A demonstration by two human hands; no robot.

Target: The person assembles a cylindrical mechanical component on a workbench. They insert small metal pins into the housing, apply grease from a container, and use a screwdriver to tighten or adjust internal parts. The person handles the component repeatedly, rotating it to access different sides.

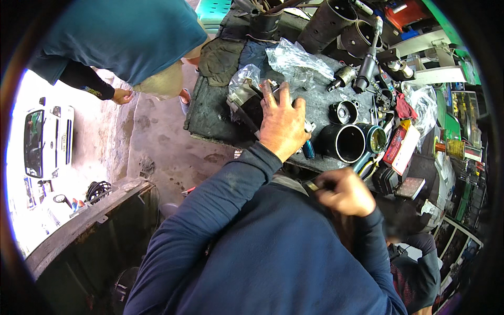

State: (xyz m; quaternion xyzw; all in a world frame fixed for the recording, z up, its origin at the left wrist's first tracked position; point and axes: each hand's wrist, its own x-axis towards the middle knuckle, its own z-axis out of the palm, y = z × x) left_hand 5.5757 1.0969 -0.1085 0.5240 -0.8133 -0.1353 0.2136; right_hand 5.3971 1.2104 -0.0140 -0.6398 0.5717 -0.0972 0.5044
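at the bottom of the frame the person's dark blue sleeves rise from the lower edge. the right hand [344,191], right of centre, is curled shut around a small metal tool [313,186] whose tip pokes out to the left of the fist. just above it, at the near edge of the grimy workbench [210,113], stands an open black cylinder [342,143] with a smaller teal-rimmed cup [374,138] touching its right side, and a red and yellow box [400,147] further right. the left hand [282,123], at centre, lies palm down with fingers spread, pressed onto a dark metal part [247,105] half wrapped in clear plastic; whether the fingers actually grip it cannot be told. a small blue piece [308,149] lies just below that hand. beyond, crumpled clear plastic bags [294,60] sit mid-bench, near a black shock absorber [367,65] lying slantwise at upper right and large dark cylinders [328,23] at the top edge. in the upper left another person in a teal shirt [126,37] bends over the concrete floor, and a white car [44,139] shows at far left
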